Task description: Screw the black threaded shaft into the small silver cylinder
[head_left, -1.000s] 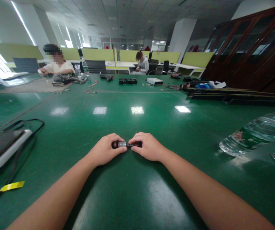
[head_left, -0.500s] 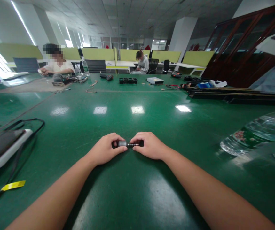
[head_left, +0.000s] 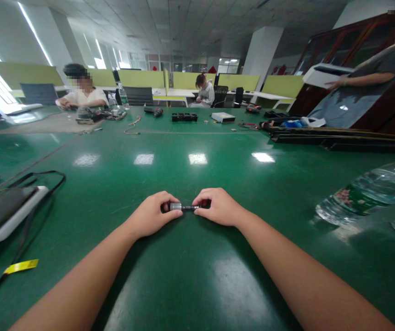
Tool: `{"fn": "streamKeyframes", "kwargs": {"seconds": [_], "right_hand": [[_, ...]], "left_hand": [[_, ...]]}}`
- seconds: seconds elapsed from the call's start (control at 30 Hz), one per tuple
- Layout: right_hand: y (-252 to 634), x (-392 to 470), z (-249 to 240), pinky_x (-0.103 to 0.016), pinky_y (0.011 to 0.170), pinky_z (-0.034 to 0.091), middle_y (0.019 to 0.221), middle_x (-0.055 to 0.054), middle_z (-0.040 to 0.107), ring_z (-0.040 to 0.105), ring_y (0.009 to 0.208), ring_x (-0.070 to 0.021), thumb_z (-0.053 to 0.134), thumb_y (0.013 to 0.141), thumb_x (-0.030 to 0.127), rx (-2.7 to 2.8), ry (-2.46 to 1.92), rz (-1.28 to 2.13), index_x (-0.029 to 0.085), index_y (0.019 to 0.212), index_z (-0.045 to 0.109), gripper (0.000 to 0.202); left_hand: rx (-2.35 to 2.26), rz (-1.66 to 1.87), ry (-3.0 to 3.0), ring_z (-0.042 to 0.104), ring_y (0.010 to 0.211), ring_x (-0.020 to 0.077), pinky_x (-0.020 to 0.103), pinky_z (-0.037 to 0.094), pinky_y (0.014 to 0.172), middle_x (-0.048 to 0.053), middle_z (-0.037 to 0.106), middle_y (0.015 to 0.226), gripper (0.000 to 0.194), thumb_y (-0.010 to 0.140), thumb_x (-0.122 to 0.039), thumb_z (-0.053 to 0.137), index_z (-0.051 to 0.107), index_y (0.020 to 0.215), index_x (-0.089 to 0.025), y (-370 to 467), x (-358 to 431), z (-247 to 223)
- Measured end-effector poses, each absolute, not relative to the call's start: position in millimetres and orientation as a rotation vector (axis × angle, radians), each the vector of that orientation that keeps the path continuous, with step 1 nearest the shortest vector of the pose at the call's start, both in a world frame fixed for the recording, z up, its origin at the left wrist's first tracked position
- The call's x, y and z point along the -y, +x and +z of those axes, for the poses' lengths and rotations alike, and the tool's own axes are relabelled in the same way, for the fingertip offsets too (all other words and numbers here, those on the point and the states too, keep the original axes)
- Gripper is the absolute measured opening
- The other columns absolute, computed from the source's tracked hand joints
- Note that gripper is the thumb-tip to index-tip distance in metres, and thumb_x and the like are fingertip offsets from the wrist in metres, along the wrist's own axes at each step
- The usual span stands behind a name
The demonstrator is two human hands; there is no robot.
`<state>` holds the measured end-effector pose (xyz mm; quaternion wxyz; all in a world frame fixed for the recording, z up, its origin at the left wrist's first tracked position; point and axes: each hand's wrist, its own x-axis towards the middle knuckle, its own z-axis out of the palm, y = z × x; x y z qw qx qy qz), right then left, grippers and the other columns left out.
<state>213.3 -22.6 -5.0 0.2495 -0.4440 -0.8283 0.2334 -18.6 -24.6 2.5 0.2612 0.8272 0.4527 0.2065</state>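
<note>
Low over the green table, my left hand [head_left: 154, 213] pinches a small silver cylinder [head_left: 176, 207] between thumb and fingers. A thin dark shaft [head_left: 188, 208] runs from the cylinder's right end toward my right hand [head_left: 218, 208]. The right thumb and fingertips are closed on the far end of that shaft, and they partly hide it. Whether the cylinder and the shaft are one piece I cannot tell.
A phone [head_left: 2, 209] lies on a white block at left, beside a black cable [head_left: 25, 230]. Large water bottles [head_left: 359, 197] lie at right. Tools, a drill [head_left: 153, 111] and black strips [head_left: 338, 138] line the far side. A person [head_left: 363, 82] carries a white box at right.
My right hand has shifted slightly right, away from the left hand, and a longer stretch of thin shaft shows between them. The person at right has come further into view with the white box.
</note>
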Motion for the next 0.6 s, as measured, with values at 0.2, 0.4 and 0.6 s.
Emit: {"fn": "streamKeyframes", "kwargs": {"seconds": [0.2,0.4,0.6], "right_hand": [[223.8,15.8,-5.4,-0.024,0.063,0.042,0.074,-0.001,0.065,0.056,0.068,-0.0122,0.072,0.07,0.019,2.257,-1.284,0.599,0.019,0.081,0.075,0.011],[234.3,8.4,-9.7,-0.025,0.062,0.042,0.073,-0.001,0.064,0.055,0.065,-0.012,0.071,0.071,0.021,2.139,-1.466,0.543,0.019,0.081,0.075,0.011],[228.1,14.0,-8.9,-0.024,0.061,0.041,0.073,-0.001,0.063,0.055,0.066,-0.0116,0.072,0.07,0.02,2.208,-1.345,0.605,0.02,0.081,0.074,0.011]], "left_hand": [[-1.243,0.56,2.231,0.057,0.074,0.0168,0.028,0.043,0.068,0.002,0.063,0.084,0.028,0.084,-0.043,0.062,0.069,0.098,-0.02,-20.3,24.7,2.4],[-1.254,0.56,2.217,0.057,0.074,0.0167,0.028,0.044,0.069,0.001,0.063,0.084,0.028,0.083,-0.042,0.063,0.069,0.098,-0.02,-20.6,23.7,2.7],[-1.265,0.571,2.215,0.058,0.074,0.0167,0.028,0.044,0.069,0.002,0.063,0.084,0.028,0.083,-0.042,0.063,0.069,0.098,-0.019,-19.4,23.3,2.3]]}}
